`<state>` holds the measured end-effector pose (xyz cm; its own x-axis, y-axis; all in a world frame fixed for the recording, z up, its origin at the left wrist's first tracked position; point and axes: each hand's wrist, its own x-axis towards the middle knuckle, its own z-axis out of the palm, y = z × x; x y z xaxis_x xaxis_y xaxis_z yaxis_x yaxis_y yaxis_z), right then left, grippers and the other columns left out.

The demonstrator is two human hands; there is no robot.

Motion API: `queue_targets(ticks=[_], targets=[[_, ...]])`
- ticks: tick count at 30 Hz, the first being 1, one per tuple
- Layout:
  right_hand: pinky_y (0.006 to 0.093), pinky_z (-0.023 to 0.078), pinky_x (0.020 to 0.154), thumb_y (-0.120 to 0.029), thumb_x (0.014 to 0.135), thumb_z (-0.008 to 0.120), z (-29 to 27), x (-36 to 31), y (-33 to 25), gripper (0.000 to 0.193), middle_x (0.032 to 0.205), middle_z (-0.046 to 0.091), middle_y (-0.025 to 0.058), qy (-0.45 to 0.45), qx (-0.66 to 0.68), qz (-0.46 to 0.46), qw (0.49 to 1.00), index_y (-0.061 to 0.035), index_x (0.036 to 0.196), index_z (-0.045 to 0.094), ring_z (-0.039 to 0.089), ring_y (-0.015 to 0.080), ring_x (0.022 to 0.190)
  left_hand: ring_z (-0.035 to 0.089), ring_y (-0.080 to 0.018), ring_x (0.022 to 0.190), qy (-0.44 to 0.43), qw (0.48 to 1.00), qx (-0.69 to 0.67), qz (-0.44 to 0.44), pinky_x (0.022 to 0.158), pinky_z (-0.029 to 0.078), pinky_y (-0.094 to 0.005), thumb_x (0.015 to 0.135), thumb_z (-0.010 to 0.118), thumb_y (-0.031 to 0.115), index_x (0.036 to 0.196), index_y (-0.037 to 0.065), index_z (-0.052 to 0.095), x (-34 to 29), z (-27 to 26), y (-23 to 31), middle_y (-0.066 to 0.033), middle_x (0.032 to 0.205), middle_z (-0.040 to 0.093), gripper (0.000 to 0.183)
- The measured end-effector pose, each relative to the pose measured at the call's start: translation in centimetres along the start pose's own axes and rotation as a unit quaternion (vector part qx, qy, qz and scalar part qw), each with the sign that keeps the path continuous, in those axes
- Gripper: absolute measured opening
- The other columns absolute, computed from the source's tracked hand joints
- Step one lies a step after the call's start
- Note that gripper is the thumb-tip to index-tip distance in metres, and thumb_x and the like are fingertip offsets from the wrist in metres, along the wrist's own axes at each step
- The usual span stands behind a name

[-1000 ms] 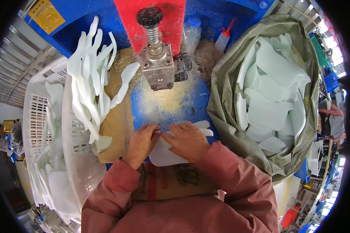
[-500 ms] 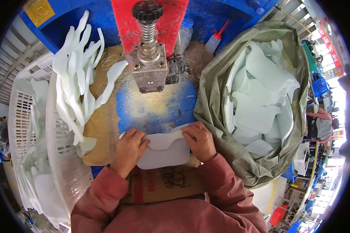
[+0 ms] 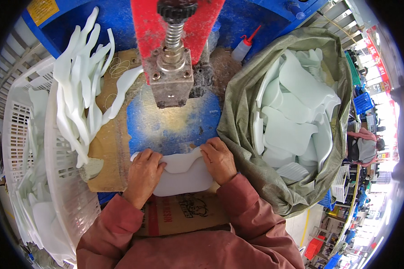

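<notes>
A narrow white foam-like strip [image 3: 180, 162] with a wavy front edge lies along the far side of a white rounded panel [image 3: 182, 183]. Whether strip and panel are one piece or two cannot be told. At the strip's left end my left hand [image 3: 144, 174] is closed on it, thumb toward the middle. My right hand [image 3: 219, 161] pinches the other end between thumb and fingers. Just beyond both hands is a worn, dusty blue plate [image 3: 173, 123]. Over it hangs a metal machine head [image 3: 171, 85] with a spring and black knob.
Long wavy white offcuts [image 3: 78, 85] are heaped at left, over a white perforated basket [image 3: 69, 179] holding more white pieces. To the right, a green woven sack [image 3: 238, 112] holds several white panels [image 3: 289, 127]. A red-tipped bottle [image 3: 241, 50] stands behind. A cardboard box [image 3: 182, 216] lies below my hands.
The whole view has shifted slightly, so the scene sits a little further left. Both hands keep their grip on the strip, with hardly any movement against the panel.
</notes>
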<state>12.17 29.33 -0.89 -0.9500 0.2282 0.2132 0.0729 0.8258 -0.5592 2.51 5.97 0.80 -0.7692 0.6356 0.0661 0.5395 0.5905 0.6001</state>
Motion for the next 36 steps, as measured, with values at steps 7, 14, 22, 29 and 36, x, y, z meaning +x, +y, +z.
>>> queue_targets(ticks=[7,14,22,29,36], targets=[[0.0446,0.055,0.081,0.0,0.087,0.071,0.3,0.1,0.2,0.021,0.103,0.061,0.0131,-0.011,-0.039,-0.018,0.999,-0.002,0.108,0.069,0.064,0.0355,0.094,0.066,-0.0364,0.09,-0.016,0.999,-0.04,-0.022,0.076,0.053,-0.0473,0.086,0.077,0.006,0.102,0.002,0.068,0.1,-1.0,0.4,-0.0143,0.097,0.065,0.019],[0.0426,0.054,0.08,-0.002,0.088,0.074,-0.5,-0.1,-0.8,0.024,0.106,0.062,0.0142,0.043,-0.014,0.036,0.998,-0.003,0.111,0.067,0.065,0.0345,0.09,0.067,-0.0386,0.09,-0.055,0.992,-0.097,0.056,0.075,0.054,-0.0475,0.09,0.072,0.006,0.117,0.004,0.068,1.3,2.3,4.6,-0.017,0.098,0.065,0.027],[0.0253,0.049,0.074,-0.002,0.097,0.07,-2.2,-2.4,0.6,0.012,0.099,0.065,0.0017,0.051,0.256,0.249,0.933,-0.0025,0.109,0.07,0.059,0.0086,0.081,0.064,-0.0378,0.093,-0.055,0.994,-0.068,0.063,0.08,0.054,-0.0461,0.089,0.072,0.005,0.12,-0.001,0.067,1.4,4.6,5.3,-0.0161,0.098,0.06,0.032],[0.0229,0.048,0.075,0.0,0.096,0.071,-1.4,-2.4,1.3,0.008,0.095,0.061,-0.0024,0.092,0.273,0.245,0.926,-0.0026,0.103,0.069,0.056,0.0052,0.081,0.062,-0.0365,0.095,-0.058,0.994,-0.066,0.06,0.081,0.054,-0.0455,0.088,0.072,0.003,0.125,-0.002,0.066,1.3,4.4,5.5,-0.0161,0.099,0.058,0.037],[0.0246,0.048,0.074,0.003,0.094,0.071,-0.6,-1.6,1.9,0.009,0.096,0.062,0.0017,0.116,0.238,0.179,0.948,-0.0031,0.1,0.067,0.059,0.009,0.082,0.062,-0.0352,0.093,-0.052,0.995,-0.064,0.063,0.082,0.053,-0.0441,0.087,0.072,0.002,0.125,-0.003,0.065,1.1,4.4,5.7,-0.0152,0.099,0.056,0.039]])
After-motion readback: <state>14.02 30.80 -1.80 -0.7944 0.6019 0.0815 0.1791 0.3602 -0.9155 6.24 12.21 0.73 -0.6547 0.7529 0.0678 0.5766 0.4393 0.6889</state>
